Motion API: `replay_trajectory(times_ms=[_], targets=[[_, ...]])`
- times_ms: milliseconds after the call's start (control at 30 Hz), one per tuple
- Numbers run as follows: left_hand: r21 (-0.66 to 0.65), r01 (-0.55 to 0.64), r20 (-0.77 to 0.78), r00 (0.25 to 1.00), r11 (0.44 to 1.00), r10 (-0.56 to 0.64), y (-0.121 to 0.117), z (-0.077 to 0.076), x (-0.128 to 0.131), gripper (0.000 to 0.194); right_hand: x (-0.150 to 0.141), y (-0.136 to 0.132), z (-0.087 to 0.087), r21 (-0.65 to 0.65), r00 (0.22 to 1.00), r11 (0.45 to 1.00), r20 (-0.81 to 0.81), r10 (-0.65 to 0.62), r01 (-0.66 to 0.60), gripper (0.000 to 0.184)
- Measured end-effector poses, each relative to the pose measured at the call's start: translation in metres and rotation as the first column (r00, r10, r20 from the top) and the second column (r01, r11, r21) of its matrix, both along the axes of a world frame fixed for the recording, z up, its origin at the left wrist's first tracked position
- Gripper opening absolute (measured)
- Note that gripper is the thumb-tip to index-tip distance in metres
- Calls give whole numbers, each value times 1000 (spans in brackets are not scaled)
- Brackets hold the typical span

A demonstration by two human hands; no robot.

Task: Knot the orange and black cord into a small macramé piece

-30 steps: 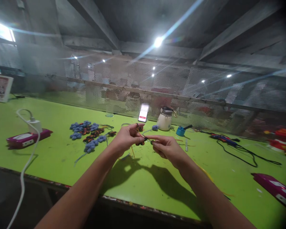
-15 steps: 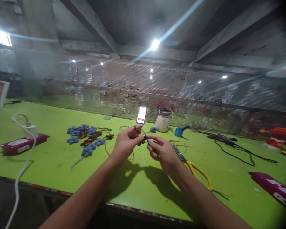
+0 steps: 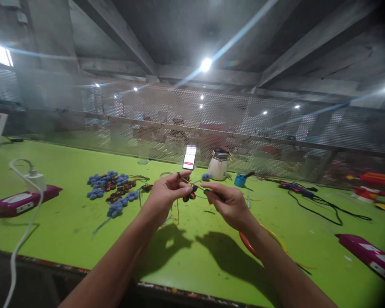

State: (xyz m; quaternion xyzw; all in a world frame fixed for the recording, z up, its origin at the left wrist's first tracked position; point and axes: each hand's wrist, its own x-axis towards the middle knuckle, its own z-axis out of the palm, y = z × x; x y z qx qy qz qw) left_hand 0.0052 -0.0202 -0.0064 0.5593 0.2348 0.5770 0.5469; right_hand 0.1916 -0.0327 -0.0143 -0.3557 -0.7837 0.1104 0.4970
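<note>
Between my hands is a small dark-and-orange yarn flower point(image 3: 189, 196), with loose yarn ends hanging below it. My left hand point(image 3: 165, 192) pinches it between thumb and fingers. My right hand point(image 3: 229, 204) is closed on a thin tool with a dark green end, which looks like a crochet hook point(image 3: 206, 191); most of it is hidden by the fingers. A thin strand runs between the two hands. Left of my left hand lies a cluster of blue yarn flowers point(image 3: 117, 208) and dark-orange yarn flowers point(image 3: 123, 188). Under my right forearm are yellow-and-red-handled scissors point(image 3: 248, 244), partly covered.
A lit phone point(image 3: 189, 159) stands upright behind my hands, beside a white jar point(image 3: 217, 167) and a blue pot point(image 3: 240, 180). Purple power strips point(image 3: 17, 203) lie at both sides of the green table point(image 3: 83, 239). Dark cables point(image 3: 321, 205) spread at the right. A mesh partition point(image 3: 167, 119) borders the back.
My right hand has moved right, away from my left hand, drawing a strand out. The flower shows more between them. My right forearm now covers the scissor blades. The view has shifted slightly.
</note>
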Motion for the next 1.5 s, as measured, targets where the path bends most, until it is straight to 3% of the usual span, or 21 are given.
replay_trajectory(times_ms=[333, 533, 767, 933, 1133, 1300, 1433, 1500], targets=[[36, -6, -26, 1000, 999, 7, -5, 3, -1, 46, 11, -4, 14, 89, 995, 996, 102, 3, -12, 20], [12, 19, 3, 1000, 1000, -19, -6, 5, -2, 41, 12, -7, 17, 70, 996, 997, 80, 26, -31, 19], [-30, 60, 22, 998, 998, -59, -7, 5, -3, 38, 10, -6, 14, -158, 991, 980, -71, 114, -124, 17], [-79, 107, 24, 994, 991, -106, -5, 3, -3, 31, 6, -3, 7, -335, 952, 904, -243, 188, -264, 19], [-144, 142, 30, 990, 979, -139, -2, -2, 0, 27, -4, 3, -5, -396, 854, 813, -473, 219, -427, 17], [-93, 161, 17, 987, 983, -160, -2, -2, -1, 35, -6, 3, -7, -439, 865, 803, -469, 178, -403, 20], [6, 160, -98, 983, 987, -158, -3, -2, -2, 44, -6, 1, -2, -482, 902, 806, -409, 140, -344, 24], [65, 114, -184, 978, 991, -100, -3, -2, 0, 43, -7, 0, 0, -526, 910, 787, -400, 107, -323, 26]])
